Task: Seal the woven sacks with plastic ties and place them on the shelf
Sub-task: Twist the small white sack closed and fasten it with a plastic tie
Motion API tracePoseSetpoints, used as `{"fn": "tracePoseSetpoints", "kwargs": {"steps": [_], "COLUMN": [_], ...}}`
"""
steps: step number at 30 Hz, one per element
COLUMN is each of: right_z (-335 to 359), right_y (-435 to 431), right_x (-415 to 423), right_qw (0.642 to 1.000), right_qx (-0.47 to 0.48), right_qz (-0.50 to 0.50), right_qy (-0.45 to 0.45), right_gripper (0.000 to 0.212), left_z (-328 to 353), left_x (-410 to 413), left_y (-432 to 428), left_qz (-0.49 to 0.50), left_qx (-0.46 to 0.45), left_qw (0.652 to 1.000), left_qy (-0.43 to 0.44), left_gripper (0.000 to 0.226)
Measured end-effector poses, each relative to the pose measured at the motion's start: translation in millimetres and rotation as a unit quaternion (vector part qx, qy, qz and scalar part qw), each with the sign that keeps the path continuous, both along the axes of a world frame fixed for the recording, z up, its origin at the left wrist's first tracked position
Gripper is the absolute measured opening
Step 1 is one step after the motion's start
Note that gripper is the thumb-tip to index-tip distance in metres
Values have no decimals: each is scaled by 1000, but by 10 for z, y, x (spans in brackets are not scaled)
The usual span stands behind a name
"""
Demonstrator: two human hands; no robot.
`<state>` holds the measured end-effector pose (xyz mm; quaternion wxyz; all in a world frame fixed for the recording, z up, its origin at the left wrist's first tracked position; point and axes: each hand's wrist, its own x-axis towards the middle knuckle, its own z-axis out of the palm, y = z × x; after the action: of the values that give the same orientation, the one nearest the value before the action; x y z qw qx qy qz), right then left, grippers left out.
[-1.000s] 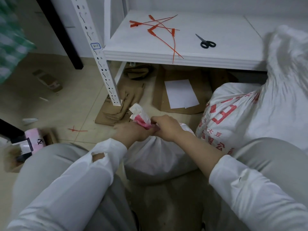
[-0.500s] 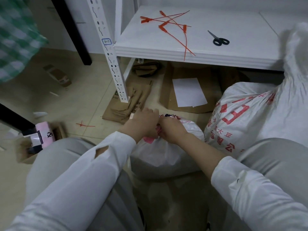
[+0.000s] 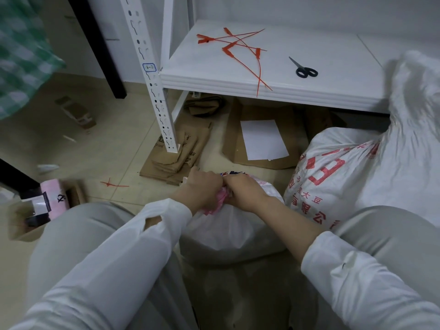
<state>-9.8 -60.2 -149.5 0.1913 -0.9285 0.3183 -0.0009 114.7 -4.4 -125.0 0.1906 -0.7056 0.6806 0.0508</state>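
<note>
white woven sack [image 3: 228, 232], pink-printed neck bunched between both hands.

**A storeroom, by its racking and sacks**

This looks like a storeroom or small stock room. A white metal shelf [image 3: 333, 44] stands on a slotted upright [image 3: 152, 91] that carries a small blue-outlined label [image 3: 149, 67], as stock racking does. Red plastic ties [image 3: 228, 49] lie loose towards the shelf's left end, two hanging over its front edge, and scissors [image 3: 306, 72] lie near that edge. On the tiled floor [image 3: 107, 144] sit woven sacks: a small sack [image 3: 226, 229] and, just right of it, a printed sack [image 3: 333, 167] with red characters. Flattened cardboard [image 3: 262, 108] and folded cartons [image 3: 173, 160] lie under the shelf. A stray tie [image 3: 112, 184] and an open box [image 3: 23, 225] lie on the floor at the left.
</note>
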Motion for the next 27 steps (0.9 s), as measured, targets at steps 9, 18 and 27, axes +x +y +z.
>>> {"fn": "tracePoseSetpoints", "kwargs": {"steps": [9,18,27], "right_z": [390,916,1049], "right_y": [-374,-951,-1688], "right_x": [57,364,584], "right_qw": [997,945,960], "right_qx": [25,-222,-184], "right_qz": [-56,-148,-207], "right_qy": [-35,-191,-33], "right_gripper": [28,15,32], "left_z": [210,361,368], "left_x": [27,192,371], "left_y": [-88,-367,-659], "left_qz": [-28,-6,2], "left_qx": [-10,19,30], "left_qw": [999,998,992], "left_qy": [-23,64,120], "left_gripper": [28,31,48]}}
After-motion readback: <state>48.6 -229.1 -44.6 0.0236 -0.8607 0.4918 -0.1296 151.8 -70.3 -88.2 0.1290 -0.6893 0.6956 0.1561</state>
